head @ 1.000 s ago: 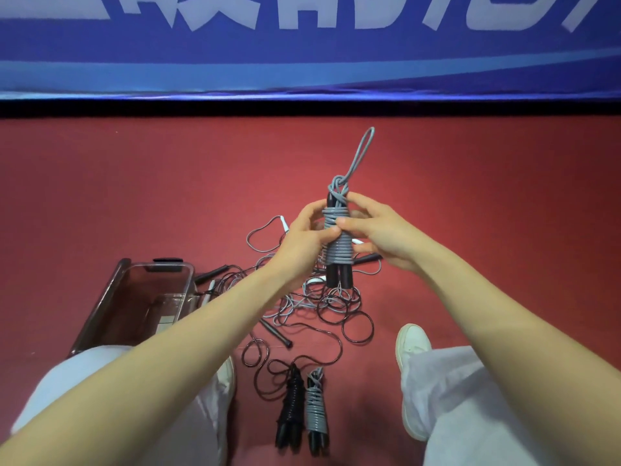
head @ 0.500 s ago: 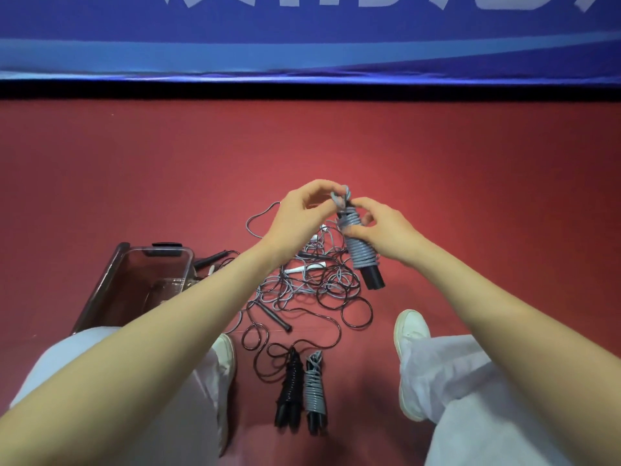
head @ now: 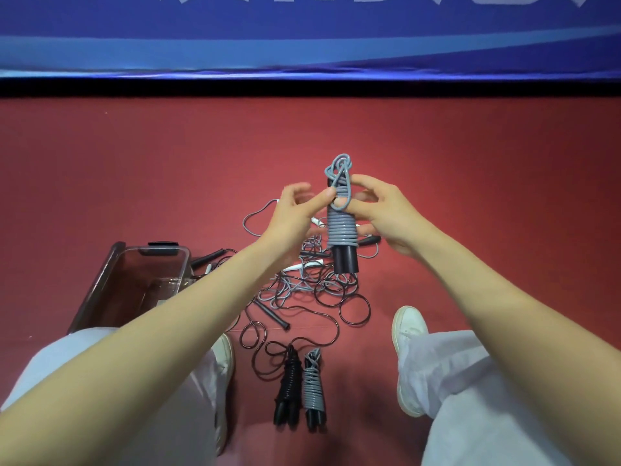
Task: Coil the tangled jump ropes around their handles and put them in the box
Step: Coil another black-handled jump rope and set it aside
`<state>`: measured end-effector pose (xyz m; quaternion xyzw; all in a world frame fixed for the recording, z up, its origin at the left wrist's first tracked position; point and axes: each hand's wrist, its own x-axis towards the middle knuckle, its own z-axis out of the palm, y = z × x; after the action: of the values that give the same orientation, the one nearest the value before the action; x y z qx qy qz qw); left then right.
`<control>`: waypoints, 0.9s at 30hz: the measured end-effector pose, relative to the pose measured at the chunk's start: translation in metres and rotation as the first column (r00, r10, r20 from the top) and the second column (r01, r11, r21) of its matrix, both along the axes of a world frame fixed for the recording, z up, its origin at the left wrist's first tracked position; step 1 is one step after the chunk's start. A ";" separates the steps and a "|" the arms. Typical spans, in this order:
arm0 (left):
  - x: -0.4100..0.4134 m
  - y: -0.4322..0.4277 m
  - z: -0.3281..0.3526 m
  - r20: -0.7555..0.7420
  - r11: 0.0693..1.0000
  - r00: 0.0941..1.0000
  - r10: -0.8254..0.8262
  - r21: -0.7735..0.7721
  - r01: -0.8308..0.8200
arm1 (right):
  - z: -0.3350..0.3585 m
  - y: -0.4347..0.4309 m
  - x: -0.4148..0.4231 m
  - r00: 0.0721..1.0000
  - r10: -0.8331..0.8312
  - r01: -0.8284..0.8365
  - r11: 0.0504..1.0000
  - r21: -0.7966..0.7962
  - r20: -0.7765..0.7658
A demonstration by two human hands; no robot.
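Head view shows you holding a grey jump rope (head: 340, 230) upright above the red floor (head: 470, 196), just above the middle of the frame. Its cord is wound in tight turns round two black handles held together, whose lower ends stick out below the coil. A small knotted loop of cord stands above the top of the coil.

Your right grip (head: 383, 213) is closed round the upper part of the bundle, thumb pressed across the turns. Your left grip (head: 295, 210) pinches the cord at the top of the coil between thumb and forefinger, with its other fingers curled behind.

Below the bundle, at the centre of the frame, a tangle of ropes (head: 312, 284) in black and grey lies loose on the floor. Lower down, between your knees, two wound bundles lie side by side and touching: a black bundle (head: 289, 385) on the left and a grey bundle (head: 312, 388) on the right.

At centre left the clear box (head: 100, 287) sits open on the floor, partly hidden behind your left forearm. Whether anything lies inside it, you cannot tell.
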<state>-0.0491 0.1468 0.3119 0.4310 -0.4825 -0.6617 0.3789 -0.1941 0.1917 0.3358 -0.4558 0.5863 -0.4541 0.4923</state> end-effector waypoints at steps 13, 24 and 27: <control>0.024 0.022 -0.058 0.033 0.927 0.981 -0.192 0.333 0.170 | -0.074 0.021 0.011 0.982 0.032 -0.098 0.929 0.356 0.186; 0.031 0.108 -0.260 0.120 0.728 0.993 -0.020 0.683 -0.068 | -0.280 0.100 0.038 0.989 -0.108 0.004 0.699 0.715 0.100; 0.028 0.118 -0.290 0.231 0.702 0.972 -0.047 0.700 -0.132 | -0.318 0.110 0.049 0.989 -0.147 0.104 0.665 0.740 -0.007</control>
<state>-0.0212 0.2649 0.0222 0.6288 -0.2208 -0.7323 0.1398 -0.1452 0.3017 0.0178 -0.1645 0.7361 -0.2234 0.6175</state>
